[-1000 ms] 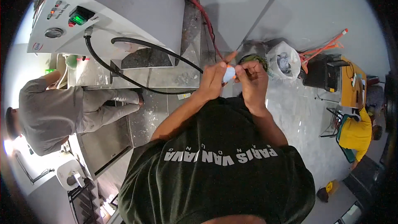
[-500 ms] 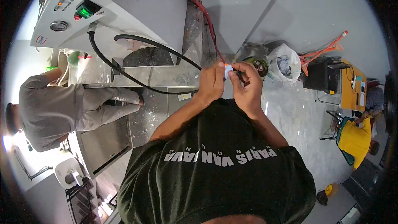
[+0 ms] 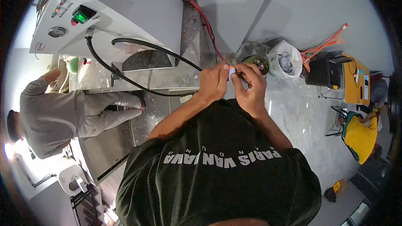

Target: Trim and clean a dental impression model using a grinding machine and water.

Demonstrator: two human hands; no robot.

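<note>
In front of my chest, both hands meet at a small white piece with an orange edge (image 3: pixel 231 71), too small to name. My left hand (image 3: pixel 213 83) is closed, fingers bent around the piece's left side. My right hand (image 3: pixel 251 84) pinches it from the right between thumb and fingers. Most of the piece is hidden by my fingers. A black hose (image 3: pixel 157 50) and a second black cable (image 3: pixel 138 84) run from a white machine (image 3: pixel 130 4) and pass behind my left hand and wrist.
The machine carries a gauge (image 3: pixel 56 32) and a lit green switch (image 3: pixel 81 15). A red hose (image 3: pixel 201 12) descends beyond my hands. A bag-lined bin (image 3: pixel 285 60), an orange frame (image 3: pixel 326 46) and a desk (image 3: pixel 355 79) stand right. A person in grey (image 3: pixel 54 109) stands left; another in yellow (image 3: pixel 360 134) sits right.
My hands stay together on the small piece, with only slight finger movement. The view has shifted a little. The person in grey has a raised arm bent differently.
</note>
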